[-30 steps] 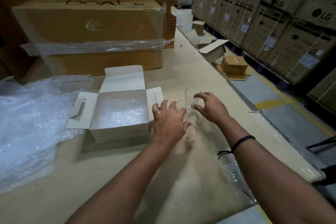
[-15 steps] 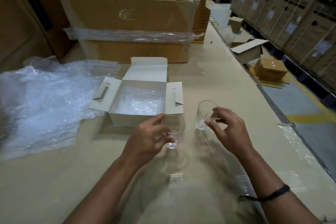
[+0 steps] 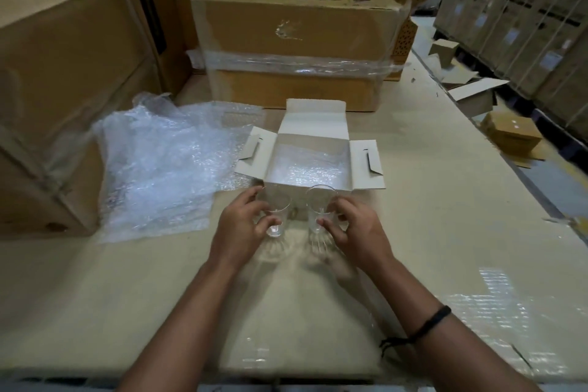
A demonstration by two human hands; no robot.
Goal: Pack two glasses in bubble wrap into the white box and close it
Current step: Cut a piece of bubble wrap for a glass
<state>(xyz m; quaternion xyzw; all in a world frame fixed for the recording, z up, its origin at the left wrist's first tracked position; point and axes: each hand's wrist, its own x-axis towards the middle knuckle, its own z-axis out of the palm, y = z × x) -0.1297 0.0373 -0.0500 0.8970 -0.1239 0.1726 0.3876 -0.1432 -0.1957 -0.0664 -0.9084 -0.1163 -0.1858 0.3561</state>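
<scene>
Two clear glasses stand side by side just in front of the white box (image 3: 310, 119). My left hand (image 3: 241, 226) grips the left glass (image 3: 277, 216) with fingers and thumb curled round it. My right hand (image 3: 353, 229) grips the right glass (image 3: 318, 210) the same way. The box is open, its back lid and both side flaps spread out, and a piece of bubble wrap (image 3: 305, 169) lines its bottom. Both glasses rest upright on the far end of a clear bubble wrap sheet (image 3: 305, 321) that lies flat under my forearms.
A loose heap of bubble wrap (image 3: 159, 162) lies left of the box. A large taped carton (image 3: 296, 41) stands behind it, and another big carton (image 3: 63, 89) at the left. The table edge (image 3: 477, 124) runs along the right; small cartons lie on the floor beyond.
Both hands have brought the glasses from the right of the box to its front and set them side by side. The left hand has taken hold of a glass. The view has swung left.
</scene>
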